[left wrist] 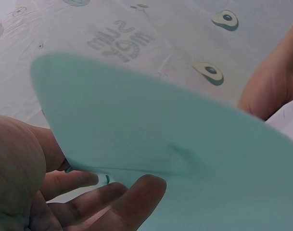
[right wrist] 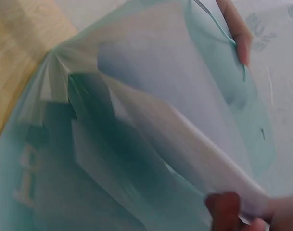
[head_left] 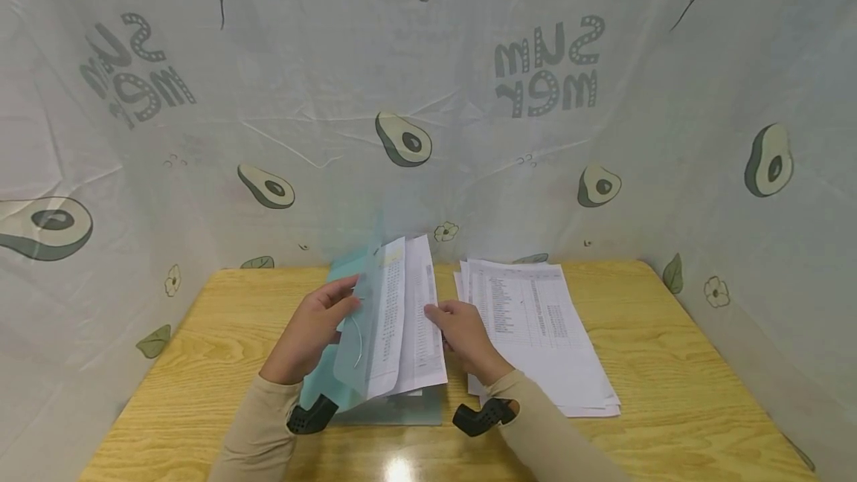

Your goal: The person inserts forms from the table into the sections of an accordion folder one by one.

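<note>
A translucent teal document folder (head_left: 320, 385) stands partly opened on the table, its front flap raised. My left hand (head_left: 306, 333) holds that flap by its left edge, with a thin cord hanging down the flap's face. Up close in the left wrist view, the raised flap (left wrist: 117, 120) hides part of the fingers. Printed sheets (head_left: 418, 326) stand tilted inside the folder behind the flap. My right hand (head_left: 470, 335) pinches their right edge. The right wrist view shows the right hand (right wrist: 281, 214) on the sheets' edge, with the folder's teal inside below.
Right of the folder, a loose stack of printed sheets (head_left: 545, 370) lies on the wooden table (head_left: 228, 333), partly behind the right wrist. A pale curtain (head_left: 335, 80) printed with avocados hangs behind and beside the table.
</note>
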Motion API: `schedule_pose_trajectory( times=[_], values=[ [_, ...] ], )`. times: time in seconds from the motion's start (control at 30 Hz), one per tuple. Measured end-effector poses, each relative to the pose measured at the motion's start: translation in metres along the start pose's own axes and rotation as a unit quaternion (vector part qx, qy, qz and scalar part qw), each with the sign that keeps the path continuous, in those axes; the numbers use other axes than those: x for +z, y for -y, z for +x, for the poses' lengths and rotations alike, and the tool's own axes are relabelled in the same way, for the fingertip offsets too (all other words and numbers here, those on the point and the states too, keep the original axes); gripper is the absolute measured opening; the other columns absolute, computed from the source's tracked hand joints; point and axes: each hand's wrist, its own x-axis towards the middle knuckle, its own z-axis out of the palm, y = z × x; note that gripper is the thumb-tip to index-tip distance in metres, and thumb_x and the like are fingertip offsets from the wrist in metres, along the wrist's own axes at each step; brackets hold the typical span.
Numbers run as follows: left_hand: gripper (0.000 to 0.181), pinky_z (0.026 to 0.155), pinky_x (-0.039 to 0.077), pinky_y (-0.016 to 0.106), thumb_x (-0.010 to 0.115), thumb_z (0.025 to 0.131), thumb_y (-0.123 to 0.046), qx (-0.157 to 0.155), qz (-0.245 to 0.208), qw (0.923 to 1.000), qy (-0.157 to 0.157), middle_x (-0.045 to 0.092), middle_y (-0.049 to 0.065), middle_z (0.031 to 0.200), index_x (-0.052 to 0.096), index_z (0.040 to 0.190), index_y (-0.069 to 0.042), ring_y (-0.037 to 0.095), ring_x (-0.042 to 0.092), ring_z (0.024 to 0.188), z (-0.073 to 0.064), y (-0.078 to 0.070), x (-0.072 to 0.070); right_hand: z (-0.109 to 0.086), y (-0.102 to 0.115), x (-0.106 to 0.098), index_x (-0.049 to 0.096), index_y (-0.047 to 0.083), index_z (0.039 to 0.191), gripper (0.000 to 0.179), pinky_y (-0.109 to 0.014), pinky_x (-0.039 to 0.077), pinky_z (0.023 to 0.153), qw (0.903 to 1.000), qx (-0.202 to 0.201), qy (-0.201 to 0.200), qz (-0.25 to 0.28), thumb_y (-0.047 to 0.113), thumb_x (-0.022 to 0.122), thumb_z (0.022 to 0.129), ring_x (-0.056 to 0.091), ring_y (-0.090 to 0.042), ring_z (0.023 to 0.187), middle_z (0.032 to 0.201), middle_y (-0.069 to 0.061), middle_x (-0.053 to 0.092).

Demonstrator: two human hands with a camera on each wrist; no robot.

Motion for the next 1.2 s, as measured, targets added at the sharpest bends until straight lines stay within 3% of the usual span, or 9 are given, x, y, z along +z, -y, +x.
schedule_pose_trajectory(
  times=[0.17, 0.47, 0.9, 1.2],
  values=[
    [0.047, 0.078, 0.056, 0.039, 0.055, 0.106, -0.016, 0.008, -0.005, 0.9999, 0.007, 0.059, 0.017, 0.143, 0.051, 0.152, -0.009, 0.029, 0.062, 0.112, -0.002, -0.001, -0.001, -0.003, -0.001, -0.011, 0.071, 0.001, 0.105, 0.029, -0.023, 0.044, 0.052, 0.9991, 0.027, 0.033, 0.003, 0.026, 0.057, 0.101, 0.053, -0.011, 0.060, 0.076, -0.004, 0.062],
    [0.047, 0.076, 0.056, 0.039, 0.055, 0.106, -0.017, 0.016, -0.007, 0.9998, 0.012, 0.059, 0.017, 0.142, 0.050, 0.152, -0.008, 0.027, 0.062, 0.111, -0.002, -0.002, -0.001, -0.003, -0.006, -0.023, 0.070, 0.000, 0.096, 0.016, -0.025, 0.045, 0.054, 0.9980, 0.012, 0.062, -0.008, 0.015, 0.065, 0.097, 0.060, -0.014, 0.062, 0.077, -0.006, 0.066],
    [0.047, 0.077, 0.055, 0.039, 0.056, 0.106, -0.017, 0.010, -0.009, 0.9999, 0.008, 0.059, 0.016, 0.143, 0.051, 0.152, -0.010, 0.027, 0.061, 0.112, -0.002, -0.001, -0.001, -0.005, 0.005, -0.006, 0.076, 0.000, 0.099, 0.017, -0.024, 0.039, 0.051, 0.9962, -0.021, 0.074, -0.041, 0.014, 0.067, 0.096, 0.057, -0.010, 0.056, 0.080, -0.004, 0.072],
    [0.047, 0.076, 0.056, 0.039, 0.055, 0.106, -0.017, 0.017, -0.015, 0.9996, 0.014, 0.059, 0.018, 0.143, 0.050, 0.152, -0.009, 0.026, 0.062, 0.110, -0.002, -0.001, -0.001, 0.000, 0.007, 0.008, 0.075, 0.001, 0.095, 0.015, -0.023, 0.041, 0.052, 0.9941, -0.026, 0.071, -0.078, 0.010, 0.063, 0.094, 0.056, -0.011, 0.053, 0.077, -0.003, 0.072]
  ],
)
